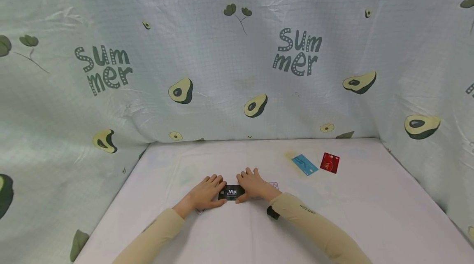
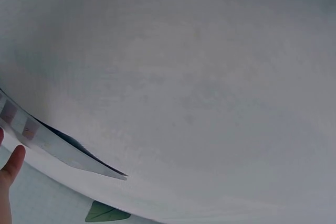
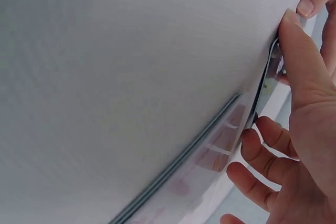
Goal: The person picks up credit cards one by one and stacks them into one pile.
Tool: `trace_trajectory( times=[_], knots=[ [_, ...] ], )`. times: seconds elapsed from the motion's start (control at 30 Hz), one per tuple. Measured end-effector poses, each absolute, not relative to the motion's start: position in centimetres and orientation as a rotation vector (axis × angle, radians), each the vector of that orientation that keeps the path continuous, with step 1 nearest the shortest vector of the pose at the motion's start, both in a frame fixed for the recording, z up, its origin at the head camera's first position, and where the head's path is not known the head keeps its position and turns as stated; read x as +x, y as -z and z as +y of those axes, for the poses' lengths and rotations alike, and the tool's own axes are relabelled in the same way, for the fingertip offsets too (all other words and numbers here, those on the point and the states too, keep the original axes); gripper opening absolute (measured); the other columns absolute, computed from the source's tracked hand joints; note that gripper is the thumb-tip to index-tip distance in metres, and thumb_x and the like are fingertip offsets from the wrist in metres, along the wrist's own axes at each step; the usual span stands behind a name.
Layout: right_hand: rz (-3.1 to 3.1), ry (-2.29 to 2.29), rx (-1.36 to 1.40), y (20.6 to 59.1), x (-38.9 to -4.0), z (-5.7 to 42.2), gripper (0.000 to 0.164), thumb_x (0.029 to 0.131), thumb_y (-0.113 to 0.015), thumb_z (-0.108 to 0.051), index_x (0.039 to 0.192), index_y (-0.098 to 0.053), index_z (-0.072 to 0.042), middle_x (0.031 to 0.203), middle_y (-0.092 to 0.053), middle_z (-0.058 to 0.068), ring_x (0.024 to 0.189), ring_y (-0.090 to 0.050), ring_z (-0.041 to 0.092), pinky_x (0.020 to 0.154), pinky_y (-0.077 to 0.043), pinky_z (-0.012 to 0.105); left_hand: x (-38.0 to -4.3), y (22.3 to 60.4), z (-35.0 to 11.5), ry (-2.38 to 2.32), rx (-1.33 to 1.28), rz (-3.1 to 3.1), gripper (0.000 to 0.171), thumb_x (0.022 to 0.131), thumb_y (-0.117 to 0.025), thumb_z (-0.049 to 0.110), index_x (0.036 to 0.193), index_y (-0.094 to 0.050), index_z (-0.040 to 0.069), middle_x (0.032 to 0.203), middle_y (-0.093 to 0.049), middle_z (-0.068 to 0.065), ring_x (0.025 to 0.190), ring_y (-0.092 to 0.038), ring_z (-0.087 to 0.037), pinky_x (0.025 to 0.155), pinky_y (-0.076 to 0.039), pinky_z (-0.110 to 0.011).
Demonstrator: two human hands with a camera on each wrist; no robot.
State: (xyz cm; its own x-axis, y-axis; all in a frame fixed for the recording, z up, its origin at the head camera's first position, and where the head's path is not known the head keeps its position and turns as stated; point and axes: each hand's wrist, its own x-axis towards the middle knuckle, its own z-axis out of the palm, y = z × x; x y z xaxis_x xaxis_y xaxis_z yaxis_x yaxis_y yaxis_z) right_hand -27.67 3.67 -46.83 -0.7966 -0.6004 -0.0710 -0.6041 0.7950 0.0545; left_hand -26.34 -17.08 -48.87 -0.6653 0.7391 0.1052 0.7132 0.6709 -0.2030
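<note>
A black card (image 1: 232, 192) printed "Vip" lies between my two hands on the white-covered table. My left hand (image 1: 206, 192) grips its left end, thumb on the near edge and fingers on the far edge. At its right end my right hand (image 1: 252, 185) pinches it the same way. In the right wrist view the right hand (image 3: 310, 114) has its thumb and index finger at the card's edges. Under the hands lies a clear pouch (image 3: 181, 184) with pinkish print and a dark strip along one edge. In the left wrist view only fingers show, at the left edge.
A blue card (image 1: 305, 164) and a red card (image 1: 330, 162) lie further back on the right. A small black object (image 1: 273, 213) sits under the right wrist. Printed curtains (image 1: 218, 50) hang behind and beside the table (image 1: 222, 239).
</note>
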Motion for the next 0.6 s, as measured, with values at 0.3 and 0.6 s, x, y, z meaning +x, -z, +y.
trace_trajectory(
  times=[0.3,0.6],
  knots=[
    [2.938,-0.091,-1.016,47.07,-27.78,3.89,0.068,0.067,-0.061,-0.064,0.109,-0.049,-0.011,0.107,-0.054,0.005,0.102,-0.042,0.022,0.091,-0.033,0.050,-26.42,48.71,-16.93,-0.253,-1.205,-2.673,0.051,0.088,-0.039,0.053,0.120,-0.046,0.014,0.111,-0.046,-0.002,0.097,-0.042,-0.015,0.081,-0.040,-0.033],
    [2.951,-0.052,-1.109,47.32,-27.93,4.22,0.058,0.067,-0.062,-0.063,0.099,-0.048,-0.017,0.094,-0.054,-0.001,0.090,-0.041,0.018,0.085,-0.033,0.047,-26.47,49.02,-16.91,-0.327,-1.245,-2.531,0.049,0.088,-0.041,0.051,0.114,-0.049,0.010,0.108,-0.047,-0.003,0.095,-0.044,-0.016,0.082,-0.039,-0.034]
  ],
)
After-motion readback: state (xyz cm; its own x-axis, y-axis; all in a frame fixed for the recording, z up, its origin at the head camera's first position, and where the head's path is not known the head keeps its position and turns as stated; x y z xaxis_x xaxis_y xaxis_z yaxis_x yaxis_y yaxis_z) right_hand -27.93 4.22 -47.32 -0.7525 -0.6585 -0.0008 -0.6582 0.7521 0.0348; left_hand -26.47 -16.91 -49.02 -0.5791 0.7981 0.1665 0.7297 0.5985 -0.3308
